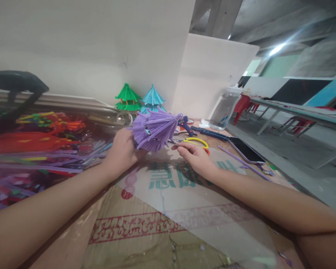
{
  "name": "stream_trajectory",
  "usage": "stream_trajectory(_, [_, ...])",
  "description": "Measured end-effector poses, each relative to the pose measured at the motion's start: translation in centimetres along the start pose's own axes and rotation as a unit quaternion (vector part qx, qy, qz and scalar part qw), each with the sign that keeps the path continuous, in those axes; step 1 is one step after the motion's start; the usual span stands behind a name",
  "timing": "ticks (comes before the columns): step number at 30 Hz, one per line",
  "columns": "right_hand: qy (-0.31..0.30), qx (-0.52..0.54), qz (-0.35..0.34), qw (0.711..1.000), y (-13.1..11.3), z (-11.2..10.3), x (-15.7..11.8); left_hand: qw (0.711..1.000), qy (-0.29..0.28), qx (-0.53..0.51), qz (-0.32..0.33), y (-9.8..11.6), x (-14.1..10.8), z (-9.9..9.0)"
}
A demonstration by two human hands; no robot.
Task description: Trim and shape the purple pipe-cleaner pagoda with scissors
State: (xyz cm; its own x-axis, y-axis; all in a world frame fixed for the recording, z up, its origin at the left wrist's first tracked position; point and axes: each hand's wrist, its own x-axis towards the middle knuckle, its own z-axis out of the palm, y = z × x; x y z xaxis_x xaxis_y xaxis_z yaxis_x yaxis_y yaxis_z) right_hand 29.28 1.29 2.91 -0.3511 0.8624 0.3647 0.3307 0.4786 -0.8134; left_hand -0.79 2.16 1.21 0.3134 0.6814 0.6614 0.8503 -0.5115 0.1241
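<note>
A purple pipe-cleaner tree [156, 129] with layered, umbrella-like tiers lies tilted on its side in the air, its tip toward the right. My left hand [124, 147] is closed around its base end, where the fingers are partly hidden behind the tiers. Just right of the tree, my right hand [195, 157] is closed with thumb and fingers pinched together; whatever sits between the fingertips is too small to make out. Scissors with yellow handles [197, 140] lie directly behind that hand. Farther back stand a green pipe-cleaner tree [127, 98] and a light blue one [152, 98].
Loose coloured pipe cleaners [30, 168] heap up on the left. At the right are a smartphone [246, 150], dark-handled pliers [211, 133], a blue glue gun [187, 125] and a clear plastic jar [225, 108]. Printed cardboard [145, 231] covers the table.
</note>
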Motion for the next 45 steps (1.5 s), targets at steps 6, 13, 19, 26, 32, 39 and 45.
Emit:
stream_trajectory(6, [0.003, -0.02, -0.007, 1.0, -0.27, -0.07, -0.03, 1.0, 0.009, 0.018, -0.008, 0.52, -0.04, -0.23])
stream_trajectory(13, [-0.008, -0.016, -0.012, 1.0, -0.27, -0.1, 0.05, 1.0, 0.027, 0.005, -0.001, 0.27, -0.18, -0.01])
stream_trajectory(19, [-0.011, 0.018, 0.006, 1.0, -0.1, 0.01, -0.05, 0.999, 0.026, 0.022, 0.01, 0.25, -0.29, -0.02])
stream_trajectory(26, [-0.003, -0.009, 0.013, 1.0, -0.26, -0.03, -0.08, 0.999, 0.025, 0.02, 0.009, 0.37, -0.19, -0.11])
stream_trajectory(32, [-0.025, 0.002, -0.001, 1.0, -0.46, -0.04, -0.1, 1.0, 0.012, 0.02, 0.011, 0.48, -0.04, -0.17])
stream_trajectory(39, [-0.018, -0.01, -0.011, 1.0, -0.48, -0.14, -0.18, 1.0, 0.014, 0.01, -0.001, 0.17, -0.16, -0.04])
stream_trajectory(45, [-0.009, -0.001, -0.012, 1.0, -0.65, -0.31, -0.23, 1.0, 0.001, 0.011, -0.006, 0.2, -0.08, -0.13])
